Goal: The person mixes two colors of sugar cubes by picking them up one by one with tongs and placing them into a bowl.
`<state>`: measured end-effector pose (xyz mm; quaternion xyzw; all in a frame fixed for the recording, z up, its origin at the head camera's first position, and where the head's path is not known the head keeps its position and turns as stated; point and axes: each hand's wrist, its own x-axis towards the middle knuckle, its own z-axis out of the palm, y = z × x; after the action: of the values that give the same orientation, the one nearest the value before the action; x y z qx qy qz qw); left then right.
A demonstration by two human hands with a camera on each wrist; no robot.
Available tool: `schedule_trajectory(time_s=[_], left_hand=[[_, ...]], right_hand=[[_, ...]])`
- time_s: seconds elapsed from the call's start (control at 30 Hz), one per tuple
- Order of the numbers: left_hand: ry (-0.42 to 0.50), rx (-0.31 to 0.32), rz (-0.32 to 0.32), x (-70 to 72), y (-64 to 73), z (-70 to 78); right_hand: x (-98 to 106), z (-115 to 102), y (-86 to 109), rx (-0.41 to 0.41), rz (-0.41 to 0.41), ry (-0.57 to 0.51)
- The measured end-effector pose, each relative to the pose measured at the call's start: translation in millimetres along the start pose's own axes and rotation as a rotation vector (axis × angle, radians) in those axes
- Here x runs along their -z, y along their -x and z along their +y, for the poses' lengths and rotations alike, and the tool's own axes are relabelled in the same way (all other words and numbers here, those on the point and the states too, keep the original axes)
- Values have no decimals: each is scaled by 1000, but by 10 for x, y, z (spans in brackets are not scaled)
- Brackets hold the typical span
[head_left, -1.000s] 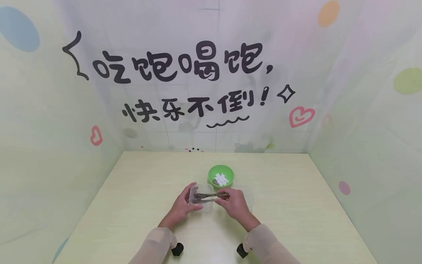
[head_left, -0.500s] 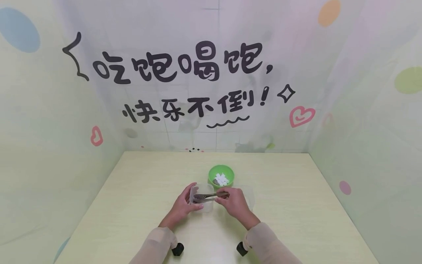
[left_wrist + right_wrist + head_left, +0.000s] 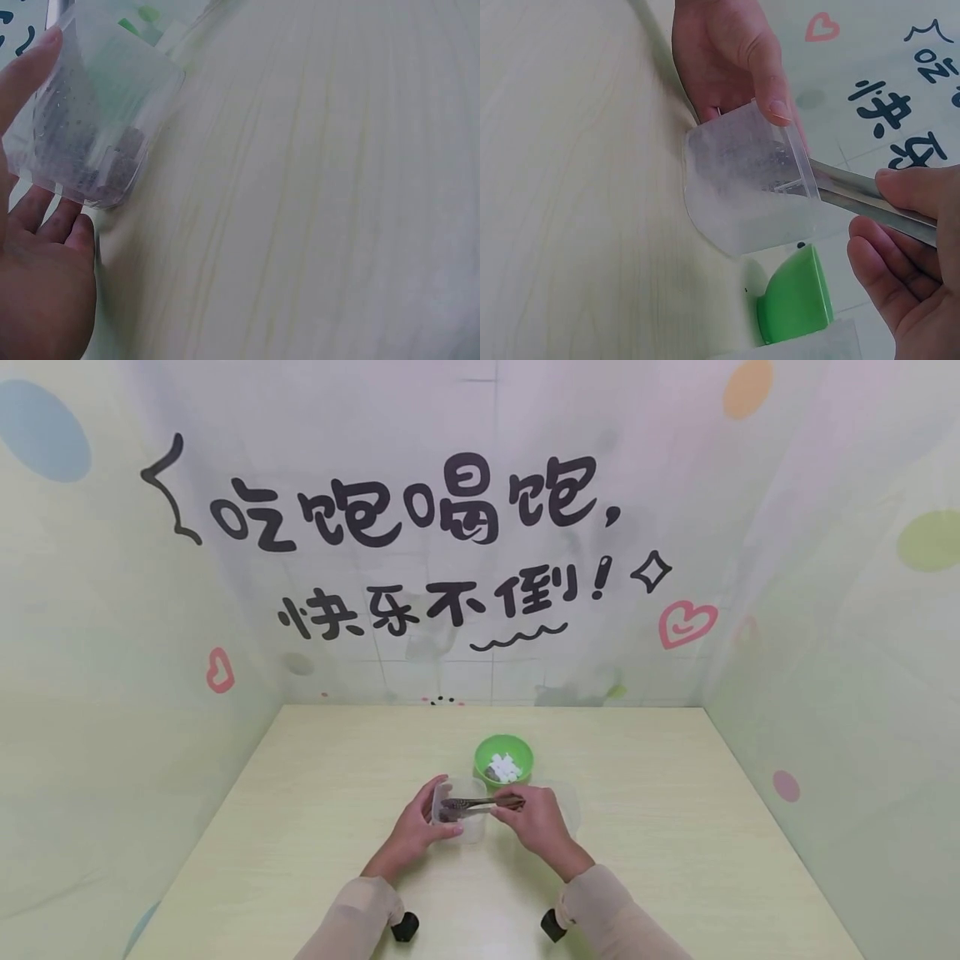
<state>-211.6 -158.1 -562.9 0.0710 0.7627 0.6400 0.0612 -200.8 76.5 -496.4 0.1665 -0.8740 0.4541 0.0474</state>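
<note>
My left hand (image 3: 415,823) grips a clear plastic container (image 3: 468,832), thumb on the near side and fingers behind. Dark purplish pieces (image 3: 124,154) lie at one end of it, seen through the wall in the left wrist view. My right hand (image 3: 538,823) pinches metal tongs (image 3: 870,204) between thumb and fingers. Their tips reach inside the container among the dark pieces; whether they clasp one cannot be told. Just behind the container stands a green bowl (image 3: 504,745) holding white cubes (image 3: 504,767) and something dark grey (image 3: 491,773).
A second clear plastic container (image 3: 570,810) stands behind my right hand, mostly hidden by it. Pale wooden tabletop (image 3: 330,793) spreads around, with printed curtains (image 3: 450,677) at the back and both sides.
The tongs have shifted slightly inside the container, their tips spreading a little. Both hands, the container and the bowl stay almost where they were.
</note>
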Motion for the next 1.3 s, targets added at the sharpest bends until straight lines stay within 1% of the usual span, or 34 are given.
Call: schedule_trajectory(time_s=[0.2,0.47,0.63,0.83,1.0,1.17,1.3], left_hand=[[9,-17,-5,-3,-3,-1],[-9,-10,4,1,-5,-31],[19,3,10,-8,6,-33],[-5,-10,7,-7,6,-36],[-10,-21,2,-9,16,-7],[-10,0,4,-8,14,10],[-14,5,4,-3,14,13]], right_hand=[[52,5,21,28,53,-20],[105,38,73,64,95,-64],[128,58,97,108,157,-103],[157,93,115,145,234,-123],[188,141,127,158,274,-158],[229,173,123,189,302,-160],[267,190,114,202,323,-159]])
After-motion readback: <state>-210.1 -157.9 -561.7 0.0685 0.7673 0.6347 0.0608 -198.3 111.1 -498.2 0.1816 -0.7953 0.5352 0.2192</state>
